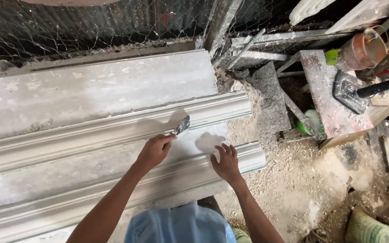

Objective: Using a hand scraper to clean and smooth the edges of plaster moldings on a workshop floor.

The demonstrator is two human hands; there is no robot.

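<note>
The left hand (155,150) is closed around the handle of a small putty knife (182,124), its grip tight near the blade end, and the blade tip rests on a ridge of the long white plaster cornice moulding (91,135) that lies across the view from lower left to upper right. The right hand (226,163) holds nothing: its fingers are spread flat, pressing on the lower flat band of the same moulding just beside a patch of whiter, seemingly fresh plaster (208,140) near the moulding's end. Judging from this, the work in hand looks like smoothing or filling the profile close to its end, and doing it well would call for a shallow blade angle, strokes running along the ridge rather than across it, and steady pressure from the flat hand so the piece does not shift. Beyond the end of the moulding, the floor is covered in grey rubble (293,175), and a plaster-splashed board (327,99) carries a dark trowel (350,92), with a rusty orange bucket (361,49) well apart at the top right. Wire mesh (68,27) backs the scene
</note>
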